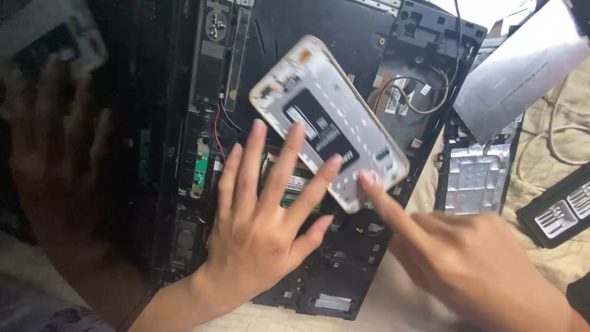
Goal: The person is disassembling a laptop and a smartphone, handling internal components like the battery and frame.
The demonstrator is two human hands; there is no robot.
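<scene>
A phone (330, 121) lay back-up and back cover off, tilted across an opened laptop base (289, 74), which serves as the landmark here. The phone's pale frame showed a dark battery bay with a label, and its lower end hung over the base's green memory board (294, 182).

The left hand (264, 233) was spread flat, fingers (295, 154) released and fanned; the tips of the longer ones rested on the phone's near edge, apparently to steady it against sliding on the uneven base. It grasped nothing.

The right hand (473, 264) came in from the base's right side with the forefinger (378, 197) stretched out, its tip touching the phone's lower right corner; the other fingers were curled in loosely, holding nothing. That one-finger touch looked like a push or a probe at the corner.

To the right of the base lay a silver panel (516, 74), a foil-lined part (473, 178) and a black vented part (556, 209), all on a beige cloth (571, 258). Left of the base there was only a dark blur.
</scene>
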